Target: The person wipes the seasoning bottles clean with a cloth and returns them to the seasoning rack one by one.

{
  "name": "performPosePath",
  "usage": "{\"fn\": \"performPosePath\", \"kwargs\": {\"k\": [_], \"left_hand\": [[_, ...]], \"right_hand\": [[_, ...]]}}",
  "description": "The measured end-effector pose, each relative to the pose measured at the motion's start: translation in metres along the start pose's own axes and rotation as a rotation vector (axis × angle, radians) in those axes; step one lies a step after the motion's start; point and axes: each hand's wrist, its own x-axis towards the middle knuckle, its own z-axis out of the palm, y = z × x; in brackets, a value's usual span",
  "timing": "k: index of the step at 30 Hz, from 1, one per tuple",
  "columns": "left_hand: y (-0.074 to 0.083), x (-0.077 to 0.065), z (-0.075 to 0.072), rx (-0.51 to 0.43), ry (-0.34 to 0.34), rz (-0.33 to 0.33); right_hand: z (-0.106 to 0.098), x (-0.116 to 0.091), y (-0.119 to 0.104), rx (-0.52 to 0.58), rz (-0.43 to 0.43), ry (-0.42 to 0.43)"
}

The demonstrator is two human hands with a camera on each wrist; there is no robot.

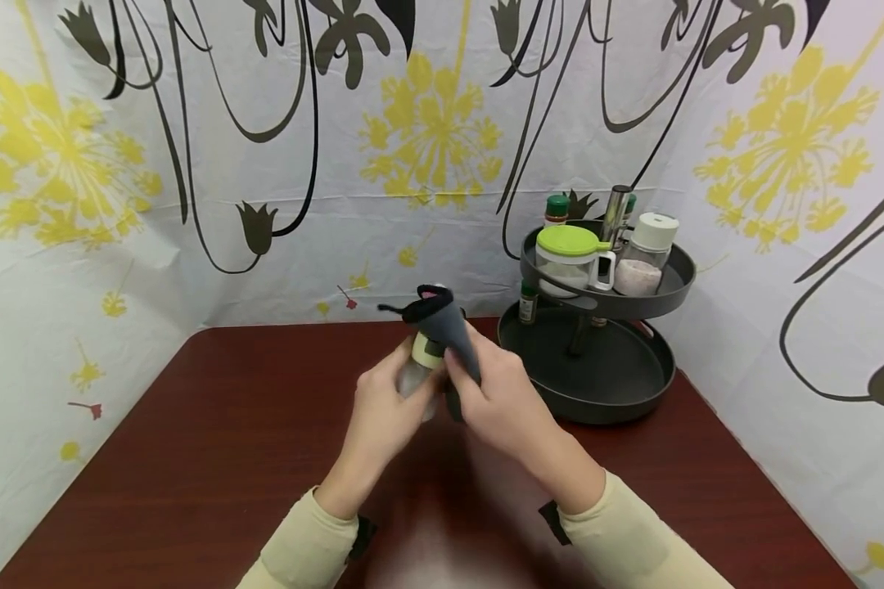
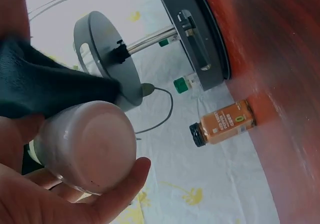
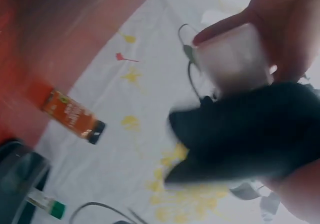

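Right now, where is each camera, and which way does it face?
Head: on the head, facing forward and down at the table and two-tier stand; left hand, right hand and sleeves show.
Left wrist: on that wrist, facing the jar; parts of both hands show.
Right wrist: on that wrist, facing the dark cloth and jar, blurred; parts of both hands show.
Both wrist views share the orange bottle.

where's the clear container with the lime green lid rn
In the head view, the container sits at right, on the dark grey round stand's upper tray, just left of the clear white-capped jar.
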Motion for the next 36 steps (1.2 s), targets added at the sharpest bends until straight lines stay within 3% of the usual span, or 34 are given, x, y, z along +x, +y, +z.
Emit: {"fn": "performPosePath", "kwargs": {"k": [3, 5, 7, 9, 12, 15, 19, 24, 32, 36], "left_hand": [[0.001, -0.003, 0.000, 0.056, -0.023, 0.011], [0.001, -0.005, 0.002, 0.104, -0.036, 0.026], [0.001, -0.007, 0.005, 0.119, -0.042, 0.057], [0.001, -0.008, 0.007, 0.073, -0.042, 0.057], [0.001, -0.006, 0.009, -0.073, -0.034, 0.029], [0.003, -0.002, 0.011, -0.207, -0.008, -0.021], [0.005, 0.001, 0.018, -0.286, 0.030, -0.074], [0.005, 0.002, 0.024, -0.351, 0.083, -0.127], [0.009, 0.006, 0.019, -0.389, 0.143, -0.119], [0.011, 0.005, 0.021, -0.361, 0.127, -0.103]], "right_hand": [[0.002, 0.000, -0.010, -0.166, -0.156, 0.013], [0.001, 0.003, -0.014, -0.199, -0.190, -0.003], [0.000, 0.009, -0.013, -0.113, -0.123, -0.033], [-0.001, 0.012, -0.007, 0.048, 0.002, -0.040], [0.004, 0.010, 0.003, 0.333, 0.184, 0.045], [0.016, 0.002, 0.006, 0.473, 0.250, 0.153], [0.031, -0.009, 0.004, 0.442, 0.277, 0.212], [0.043, -0.023, 0.009, 0.370, 0.323, 0.204], [0.044, -0.034, 0.019, 0.390, 0.463, 0.083], [0.033, -0.028, 0.016, 0.426, 0.479, 0.117]]}}
